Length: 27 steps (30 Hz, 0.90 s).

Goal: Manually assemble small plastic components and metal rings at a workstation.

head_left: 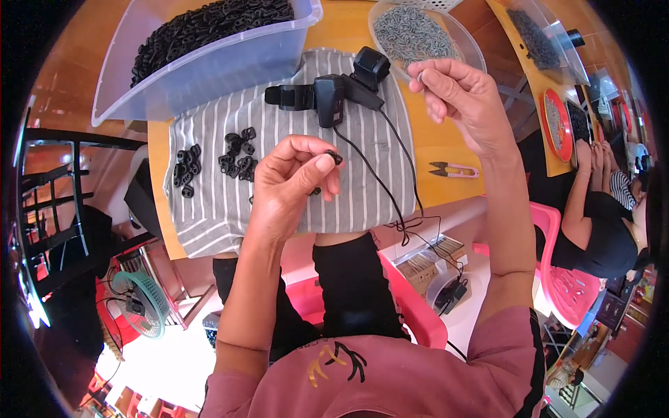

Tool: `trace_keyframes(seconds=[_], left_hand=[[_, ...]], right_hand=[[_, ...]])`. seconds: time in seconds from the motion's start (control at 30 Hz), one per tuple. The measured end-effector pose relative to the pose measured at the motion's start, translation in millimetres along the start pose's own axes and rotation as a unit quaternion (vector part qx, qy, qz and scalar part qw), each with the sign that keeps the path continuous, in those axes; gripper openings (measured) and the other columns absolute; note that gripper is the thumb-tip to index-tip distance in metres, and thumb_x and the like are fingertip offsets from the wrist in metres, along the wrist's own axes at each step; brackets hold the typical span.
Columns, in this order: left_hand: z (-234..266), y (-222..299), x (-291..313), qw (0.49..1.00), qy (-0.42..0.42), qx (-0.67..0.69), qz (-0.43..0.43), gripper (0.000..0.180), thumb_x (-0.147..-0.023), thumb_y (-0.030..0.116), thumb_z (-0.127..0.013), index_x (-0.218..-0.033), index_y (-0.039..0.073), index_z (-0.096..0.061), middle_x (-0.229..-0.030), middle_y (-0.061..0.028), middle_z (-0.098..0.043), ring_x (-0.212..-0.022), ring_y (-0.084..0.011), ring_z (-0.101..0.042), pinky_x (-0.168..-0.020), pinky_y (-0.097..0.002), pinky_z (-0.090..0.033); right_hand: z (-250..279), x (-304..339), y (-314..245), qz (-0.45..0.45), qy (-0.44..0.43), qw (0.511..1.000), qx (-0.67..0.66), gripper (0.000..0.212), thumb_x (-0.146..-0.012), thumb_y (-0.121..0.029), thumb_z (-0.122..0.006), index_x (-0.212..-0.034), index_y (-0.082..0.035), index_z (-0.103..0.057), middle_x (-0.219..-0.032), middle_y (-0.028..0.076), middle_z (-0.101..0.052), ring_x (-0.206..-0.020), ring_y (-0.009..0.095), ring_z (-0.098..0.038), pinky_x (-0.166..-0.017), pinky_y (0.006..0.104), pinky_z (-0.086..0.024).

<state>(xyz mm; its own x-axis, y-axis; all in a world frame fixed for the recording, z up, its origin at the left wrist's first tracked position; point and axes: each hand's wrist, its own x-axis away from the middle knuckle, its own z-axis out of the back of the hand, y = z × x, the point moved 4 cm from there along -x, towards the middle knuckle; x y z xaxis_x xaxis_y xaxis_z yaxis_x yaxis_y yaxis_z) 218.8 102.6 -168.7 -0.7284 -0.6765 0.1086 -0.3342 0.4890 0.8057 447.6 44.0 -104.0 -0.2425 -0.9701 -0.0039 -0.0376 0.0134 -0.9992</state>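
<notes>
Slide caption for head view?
Left hand pinches a small black part over striped cloth; right hand near a tub of grey pieces.

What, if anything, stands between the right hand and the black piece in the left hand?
Nothing visible blocks the right hand from the black piece in the left hand. Black cables cross that line in view, but seem to lie lower, on the striped cloth.

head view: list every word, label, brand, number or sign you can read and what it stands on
No text can be read in full.
Mauve shirt: faint lettering by the branch-shaped print, too small and partly lost.
Black strapped device: tiny pale marks, too small to read.
Small black part in the left hand: none visible.
Background at right: too blurred to tell.
</notes>
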Motion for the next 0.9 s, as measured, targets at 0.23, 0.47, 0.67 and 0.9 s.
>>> trace_keyframes(seconds=[0.23, 0.47, 0.67, 0.9], left_hand=[[2.4, 6.5, 5.0, 0.999, 0.019, 0.038, 0.003, 0.013, -0.085, 0.007, -0.063, -0.096, 0.000, -0.059, -0.082, -0.0094, -0.064, -0.065, -0.0132, -0.059, -0.054, -0.0242, -0.046], [0.3, 12.9, 8.0, 0.997, 0.051, 0.026, -0.048, 0.013, -0.086, 0.006, -0.061, -0.097, 0.000, -0.058, -0.092, -0.0111, -0.065, -0.068, -0.0119, -0.059, -0.058, -0.0245, -0.047], [5.1, 16.9, 9.0, 0.987, 0.079, 0.107, -0.085, 0.015, -0.085, 0.005, -0.062, -0.098, 0.000, -0.056, -0.095, -0.0103, -0.065, -0.071, -0.0131, -0.061, -0.060, -0.0232, -0.049], [10.0, 14.4, 11.3, 0.982, 0.110, 0.109, -0.104, 0.017, -0.084, 0.004, -0.064, -0.099, -0.001, -0.056, -0.082, -0.0076, -0.062, -0.071, -0.0122, -0.061, -0.062, -0.0226, -0.050]], right_hand=[[-22.9, 10.9, -5.3, 0.011, 0.010, 1.000, 0.020, 0.020, -0.091, -0.013, -0.057, -0.103, 0.001, -0.064, -0.085, 0.006, -0.064, -0.058, 0.004, -0.048, -0.052, 0.0166, -0.039], [-70.2, 16.7, 6.5, 0.028, 0.021, 0.999, 0.037, 0.016, -0.088, -0.010, -0.061, -0.100, -0.001, -0.066, -0.082, 0.004, -0.065, -0.058, 0.003, -0.047, -0.050, 0.0164, -0.038], [-111.9, 18.7, 22.6, 0.070, 0.034, 0.997, 0.021, 0.014, -0.087, -0.006, -0.062, -0.099, -0.002, -0.067, -0.088, 0.001, -0.063, -0.059, 0.002, -0.047, -0.050, 0.0165, -0.037], [-130.3, 25.8, 33.7, 0.127, 0.105, 0.981, 0.101, 0.013, -0.085, -0.003, -0.063, -0.097, -0.001, -0.067, -0.094, 0.003, -0.059, -0.069, 0.004, -0.051, -0.055, 0.0154, -0.039]])
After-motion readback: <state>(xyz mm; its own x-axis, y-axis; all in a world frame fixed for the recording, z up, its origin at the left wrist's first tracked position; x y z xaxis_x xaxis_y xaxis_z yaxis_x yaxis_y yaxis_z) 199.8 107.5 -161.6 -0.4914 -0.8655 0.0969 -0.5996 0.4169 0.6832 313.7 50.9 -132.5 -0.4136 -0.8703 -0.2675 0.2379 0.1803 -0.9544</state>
